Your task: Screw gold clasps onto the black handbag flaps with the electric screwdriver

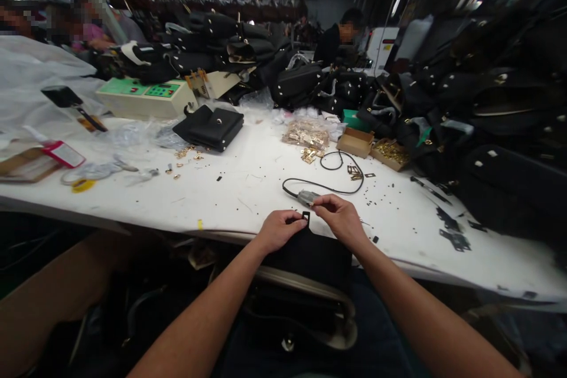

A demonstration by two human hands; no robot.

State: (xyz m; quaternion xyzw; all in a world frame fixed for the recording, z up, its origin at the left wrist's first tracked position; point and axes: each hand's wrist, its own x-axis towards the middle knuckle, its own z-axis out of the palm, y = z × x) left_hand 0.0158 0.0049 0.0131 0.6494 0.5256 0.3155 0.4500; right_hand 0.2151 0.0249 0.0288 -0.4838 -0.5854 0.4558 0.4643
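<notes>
In the upper left of the frame, a cream box with a green control panel (146, 97) is seen on the white surface (248, 189), with a flat black leather pouch (209, 127) lying to its right. At lower centre, by the surface's near edge, a small black rectangular ring (305, 217) on the top edge of a black leather handbag (310, 260) is pinched from either side by the narrowed fingers of the left hand (278, 230) and the right hand (342, 220), with a grey plug on a black cable (307, 196) laid just beyond them. Further right, a heap of gold metal fittings (306, 134), an open brown cardboard box (355, 142) and stacked black bags (509, 100) are found.
</notes>
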